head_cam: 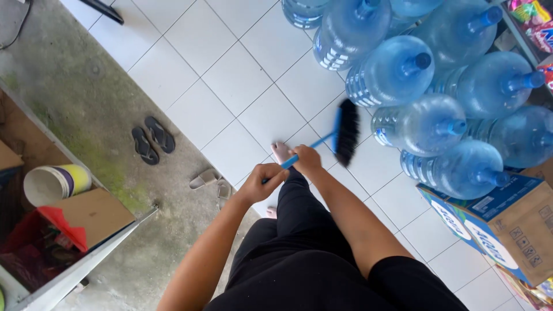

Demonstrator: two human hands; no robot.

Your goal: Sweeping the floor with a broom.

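Both of my hands grip the blue handle of a broom (344,132). My left hand (262,182) holds the near end of the handle. My right hand (306,159) holds it further along, closer to the black bristle head. The bristles rest on the white tiled floor (236,80), right beside the nearest of several large blue water jugs (420,124). My bare foot (281,152) shows just under my hands, and my black trousers fill the bottom of the view.
Several water jugs lie stacked at the upper right. A blue and brown cardboard box (507,224) stands at the right. A pair of dark flip-flops (152,140) and grey sandals (204,179) lie on the concrete strip. A white bucket (55,183) sits at the left.
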